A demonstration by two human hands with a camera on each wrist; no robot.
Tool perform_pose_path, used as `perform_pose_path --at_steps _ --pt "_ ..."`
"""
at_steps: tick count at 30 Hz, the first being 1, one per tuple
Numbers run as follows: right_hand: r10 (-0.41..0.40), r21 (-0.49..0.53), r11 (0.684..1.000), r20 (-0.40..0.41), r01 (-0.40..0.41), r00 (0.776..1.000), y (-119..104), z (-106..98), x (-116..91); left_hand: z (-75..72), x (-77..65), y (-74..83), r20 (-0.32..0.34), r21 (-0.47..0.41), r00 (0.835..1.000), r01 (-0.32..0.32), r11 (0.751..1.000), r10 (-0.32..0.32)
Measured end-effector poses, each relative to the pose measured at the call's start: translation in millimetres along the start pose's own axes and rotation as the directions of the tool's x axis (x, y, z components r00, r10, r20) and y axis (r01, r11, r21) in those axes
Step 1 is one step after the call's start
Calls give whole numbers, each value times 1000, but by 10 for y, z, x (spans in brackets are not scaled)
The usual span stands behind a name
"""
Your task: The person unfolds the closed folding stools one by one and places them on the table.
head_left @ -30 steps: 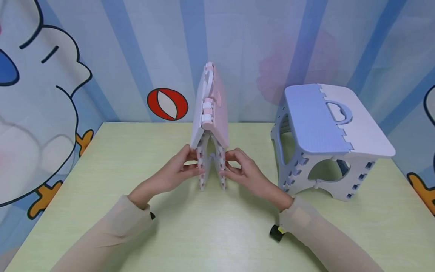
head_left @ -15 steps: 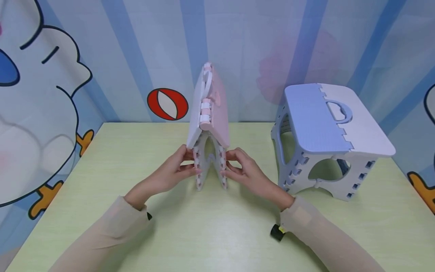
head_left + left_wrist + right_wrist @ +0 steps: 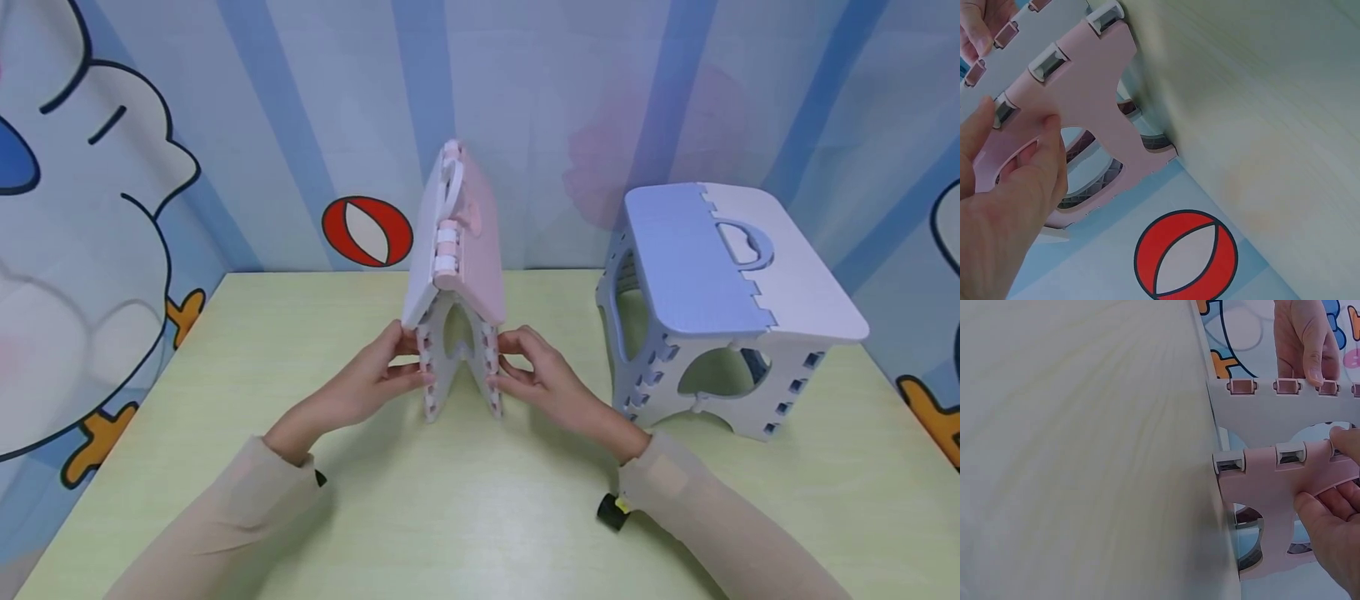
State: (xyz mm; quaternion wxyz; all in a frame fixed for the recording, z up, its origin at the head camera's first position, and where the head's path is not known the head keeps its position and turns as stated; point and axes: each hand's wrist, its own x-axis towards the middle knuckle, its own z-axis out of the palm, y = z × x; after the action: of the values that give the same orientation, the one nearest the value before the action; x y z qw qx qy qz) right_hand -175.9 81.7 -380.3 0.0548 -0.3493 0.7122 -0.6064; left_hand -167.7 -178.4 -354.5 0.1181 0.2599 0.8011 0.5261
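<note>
A pink and white folding stool [image 3: 480, 242] stands partly unfolded at the middle of the table, its two seat halves sloping like a roof from the hinged ridge. Its legs spread in a narrow upside-down V. My left hand [image 3: 375, 375] grips the left leg's front edge, thumb in front and fingers behind. On the opposite side, my right hand [image 3: 542, 371] holds the right leg's front edge the same way. The left wrist view shows the fingers at the opening of the pink leg panel [image 3: 1085, 81]. In the right wrist view both hinged leg edges [image 3: 1266, 456] appear, gripped by a hand each.
A blue and white folding stool [image 3: 697, 267] stands fully unfolded on the right of the table, close beyond my right forearm. Behind the table [image 3: 480, 500] hangs a striped cartoon backdrop [image 3: 495, 100]. A small black object [image 3: 612, 512] sits at my right cuff.
My left hand has moved left, drawing the left leg and seat half away from the right ones. The gap between the legs is wider. My right hand has hardly moved.
</note>
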Motion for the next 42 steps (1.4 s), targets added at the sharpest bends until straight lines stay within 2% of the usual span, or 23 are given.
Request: perform_pose_path --at_steps 4,8,11,18,21,42 --pt "-10 3 1000 1 10 1000 5 2 4 -3 -48 161 0 2 1000 9 1000 -9" --pt "-13 5 1000 3 13 1000 -6 -2 5 -16 -64 182 2 7 1000 12 1000 -12" --pt "-16 -2 1000 5 16 1000 -12 -6 6 -34 -60 148 5 6 1000 12 1000 -12" --pt "-9 -9 1000 1 9 1000 -19 -9 6 -93 -30 -80 12 0 1000 4 1000 -4" --pt "-3 -8 1000 0 3 1000 -22 -10 3 -116 -26 -120 17 2 1000 -2 1000 2" --pt "-7 -2 1000 16 7 1000 -5 -33 -15 -217 -74 -165 37 25 999 -3 1000 3"
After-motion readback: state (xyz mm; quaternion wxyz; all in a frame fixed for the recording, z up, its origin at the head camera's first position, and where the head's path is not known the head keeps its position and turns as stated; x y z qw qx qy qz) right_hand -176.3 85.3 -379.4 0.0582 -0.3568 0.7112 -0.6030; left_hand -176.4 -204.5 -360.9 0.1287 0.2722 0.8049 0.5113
